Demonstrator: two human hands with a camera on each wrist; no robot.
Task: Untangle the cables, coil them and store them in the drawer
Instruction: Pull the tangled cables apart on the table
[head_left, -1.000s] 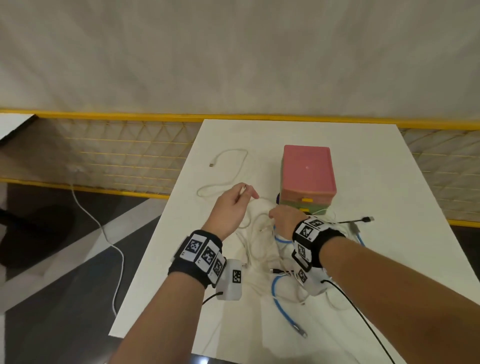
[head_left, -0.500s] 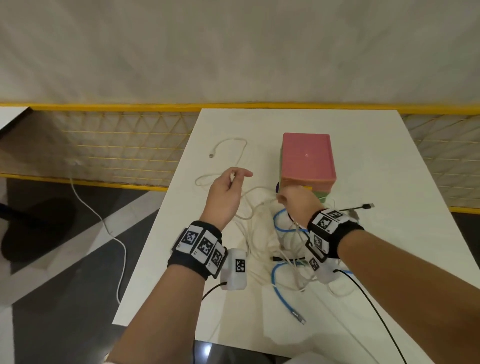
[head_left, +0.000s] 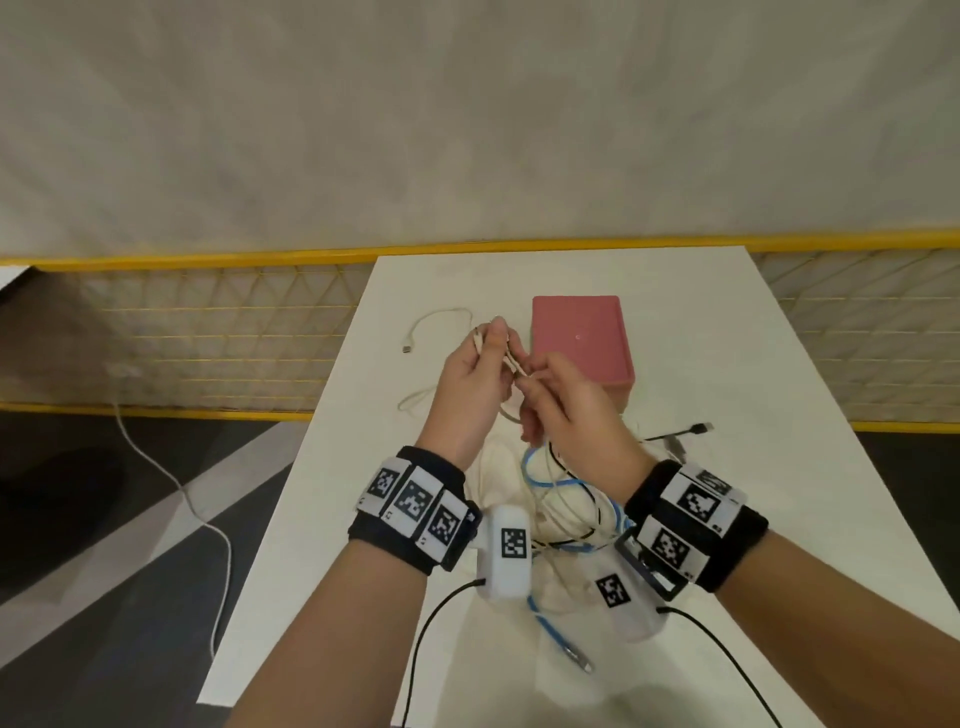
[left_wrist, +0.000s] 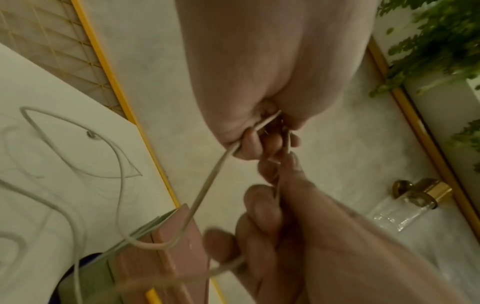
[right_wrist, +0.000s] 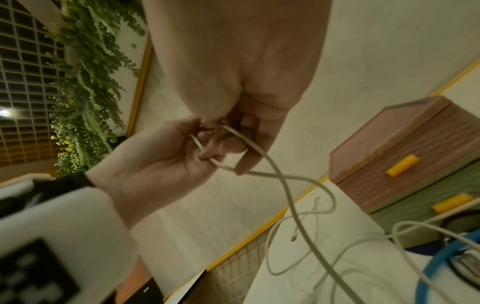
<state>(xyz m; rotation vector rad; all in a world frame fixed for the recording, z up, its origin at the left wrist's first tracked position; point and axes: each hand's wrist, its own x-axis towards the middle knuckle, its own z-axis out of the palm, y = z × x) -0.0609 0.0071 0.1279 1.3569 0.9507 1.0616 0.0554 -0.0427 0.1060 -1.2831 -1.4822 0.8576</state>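
Observation:
Both hands are raised above the white table (head_left: 779, 415), just left of the pink drawer box (head_left: 579, 338). My left hand (head_left: 491, 338) pinches a white cable (head_left: 511, 361) near its end. My right hand (head_left: 527, 379) pinches the same cable right beside it. In the right wrist view the white cable (right_wrist: 272, 170) crosses itself below the fingers (right_wrist: 241, 144) and drops to the table. The left wrist view shows the white cable (left_wrist: 207, 181) running from my fingers (left_wrist: 249, 142) down past the box (left_wrist: 168, 246). A tangle of white, blue and black cables (head_left: 566, 499) lies under my wrists.
A loose white cable loop (head_left: 441, 317) with its plug lies on the far left of the table. A black USB cable (head_left: 696, 428) stretches right of the box. The box's drawers (right_wrist: 402, 162) are closed. A yellow mesh railing (head_left: 208, 332) runs behind the table.
Both hands have lifted off the table and come together left of the pink box, raising the white cable with them. The right hand now pinches it beside the left.

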